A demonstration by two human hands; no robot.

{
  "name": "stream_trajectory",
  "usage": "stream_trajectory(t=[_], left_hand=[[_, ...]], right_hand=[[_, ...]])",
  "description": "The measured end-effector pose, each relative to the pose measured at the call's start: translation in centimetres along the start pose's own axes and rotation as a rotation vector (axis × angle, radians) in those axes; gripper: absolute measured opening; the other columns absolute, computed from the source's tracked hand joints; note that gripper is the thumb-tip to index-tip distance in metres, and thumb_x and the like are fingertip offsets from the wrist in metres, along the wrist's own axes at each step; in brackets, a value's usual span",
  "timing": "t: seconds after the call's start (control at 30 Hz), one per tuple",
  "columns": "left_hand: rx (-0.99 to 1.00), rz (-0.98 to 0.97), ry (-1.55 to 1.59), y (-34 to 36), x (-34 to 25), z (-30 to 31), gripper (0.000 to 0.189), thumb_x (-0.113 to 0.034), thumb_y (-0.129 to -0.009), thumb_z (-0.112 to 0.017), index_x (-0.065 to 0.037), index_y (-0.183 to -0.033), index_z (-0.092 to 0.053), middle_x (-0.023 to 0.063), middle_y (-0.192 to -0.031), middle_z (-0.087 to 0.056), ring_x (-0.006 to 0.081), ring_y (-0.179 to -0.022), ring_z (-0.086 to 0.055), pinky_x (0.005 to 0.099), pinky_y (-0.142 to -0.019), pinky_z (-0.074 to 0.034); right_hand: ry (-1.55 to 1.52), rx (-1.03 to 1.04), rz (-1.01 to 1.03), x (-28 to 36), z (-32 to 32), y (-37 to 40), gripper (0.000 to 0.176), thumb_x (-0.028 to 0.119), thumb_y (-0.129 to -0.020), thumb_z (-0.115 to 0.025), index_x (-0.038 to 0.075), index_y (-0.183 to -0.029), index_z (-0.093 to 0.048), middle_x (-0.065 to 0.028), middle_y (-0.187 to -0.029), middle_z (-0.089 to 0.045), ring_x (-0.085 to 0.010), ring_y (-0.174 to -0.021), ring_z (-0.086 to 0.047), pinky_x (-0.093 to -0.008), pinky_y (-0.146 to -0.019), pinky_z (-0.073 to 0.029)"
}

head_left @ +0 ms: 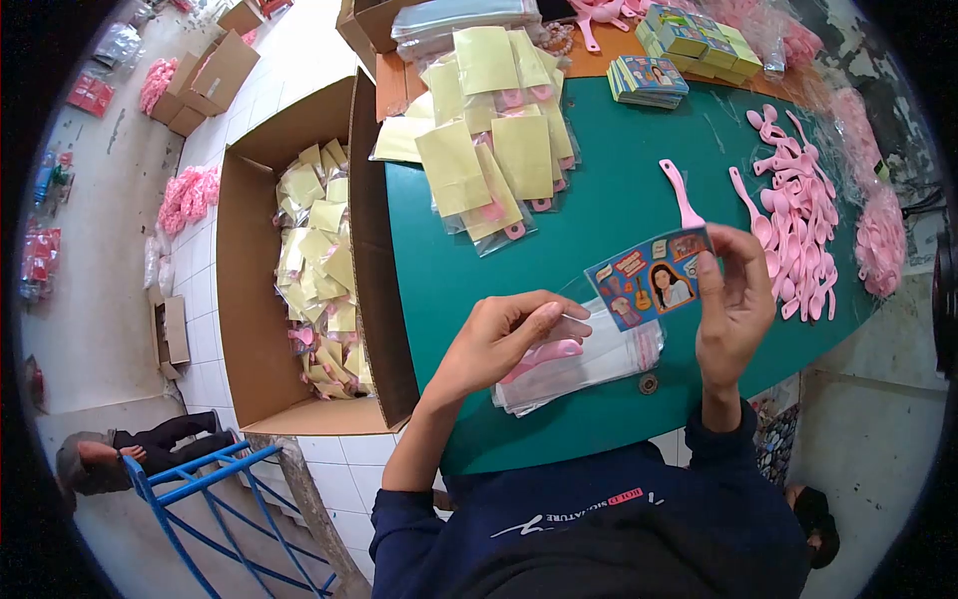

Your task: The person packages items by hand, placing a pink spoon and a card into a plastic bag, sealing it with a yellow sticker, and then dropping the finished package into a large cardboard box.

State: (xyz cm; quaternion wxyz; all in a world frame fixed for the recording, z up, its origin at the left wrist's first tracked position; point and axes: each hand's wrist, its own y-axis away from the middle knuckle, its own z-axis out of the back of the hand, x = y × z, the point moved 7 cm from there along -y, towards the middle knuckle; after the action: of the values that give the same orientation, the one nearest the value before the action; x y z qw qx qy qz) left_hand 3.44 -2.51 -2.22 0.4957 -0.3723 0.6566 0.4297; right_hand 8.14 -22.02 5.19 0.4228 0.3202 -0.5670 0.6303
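My right hand (738, 299) pinches a blue printed card (639, 285) by its right end, thumb on top. The card's left end is at the mouth of a clear plastic bag. My left hand (511, 337) has thumb and fingertips closed on the edge of that bag. Under its fingers a pink spoon (547, 357) shows through the plastic. Below both hands lies a stack of clear bags (599, 377). Just beyond the card, another pink spoon (681, 192) rests on the green table (619, 150).
A pile of pink spoons (798, 220) lies on the right. Filled bags with yellowish cards (494, 150) are heaped at the back left, near card stacks (649, 80). A cardboard box (289, 130) of packed bags stands left. A person (140, 449) is beyond a blue metal frame (205, 479).
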Motion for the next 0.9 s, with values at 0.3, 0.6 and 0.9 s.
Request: stream_trajectory(t=[0.3, 0.6, 0.9], left_hand=[[-0.06, -0.007, -0.127, 0.2, -1.0, 0.4, 0.031, -0.02, -0.097, -0.045, 0.004, -0.096, -0.064, 0.0098, -0.084, -0.069, 0.0117, -0.077, -0.064, 0.0261, -0.072, -0.05], [-0.088, 0.064, -0.233, 0.3, -0.5, 0.7, 0.027, -0.019, -0.095, -0.049, 0.004, -0.098, -0.064, 0.0095, -0.074, -0.066, 0.0079, -0.067, -0.057, 0.0257, -0.063, -0.048], [0.014, 0.014, -0.323, 0.1, -0.5, -0.5, 0.025, -0.019, -0.092, -0.055, 0.001, -0.106, -0.063, 0.0126, -0.072, -0.064, 0.0092, -0.059, -0.055, 0.0268, -0.057, -0.045]], right_hand=[[0.098, 0.24, -0.159, 0.0, -0.4, 0.2, 0.012, -0.005, -0.081, -0.059, 0.002, -0.091, -0.057, -0.0025, -0.09, -0.058, -0.0083, -0.077, -0.056, -0.0204, -0.058, -0.046], [0.153, 0.476, -0.166, 0.2, -1.6, 0.0, 0.016, -0.009, -0.073, -0.061, 0.001, -0.086, -0.058, -0.0055, -0.084, -0.059, -0.0109, -0.072, -0.059, -0.0214, -0.055, -0.049], [0.186, 0.601, -0.034, 1.4, -2.3, 0.2, 0.016, -0.006, -0.072, -0.066, -0.001, -0.082, -0.054, -0.0079, -0.08, -0.056, -0.0148, -0.066, -0.058, -0.0245, -0.054, -0.047]])
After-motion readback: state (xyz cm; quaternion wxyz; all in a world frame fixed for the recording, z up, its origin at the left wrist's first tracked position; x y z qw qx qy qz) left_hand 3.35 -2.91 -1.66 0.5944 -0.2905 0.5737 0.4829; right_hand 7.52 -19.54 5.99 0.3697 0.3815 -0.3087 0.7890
